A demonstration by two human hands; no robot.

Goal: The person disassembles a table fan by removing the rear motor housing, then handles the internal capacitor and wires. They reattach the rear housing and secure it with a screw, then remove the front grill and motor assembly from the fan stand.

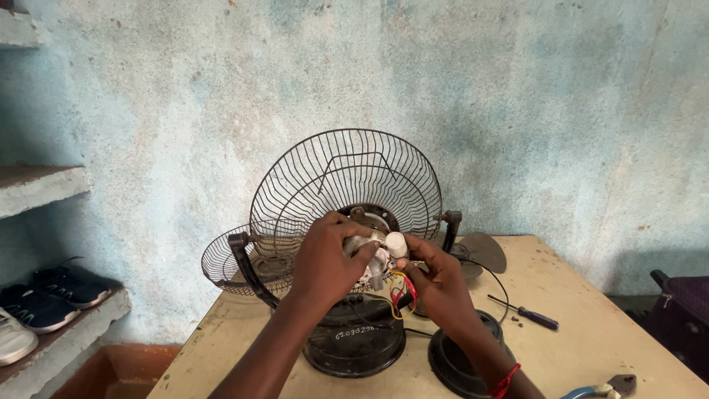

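Note:
A black table fan stands on the wooden table (591,332), its wire rear guard (347,170) upright on a round black base (354,347). My left hand (325,258) grips the metal motor housing (362,244) at the guard's centre. My right hand (439,284) pinches a small white cylindrical part (396,244) beside the motor, with red and yellow wires (402,295) looping below it. Both hands press close together on the motor.
A second wire guard (229,258) lies behind the fan at the left. A grey fan blade (484,251), a dark-handled screwdriver (528,314), a round black cover (454,362) and blue-handled pliers (602,388) sit on the table's right. Shoes (44,303) rest on stone shelves at left.

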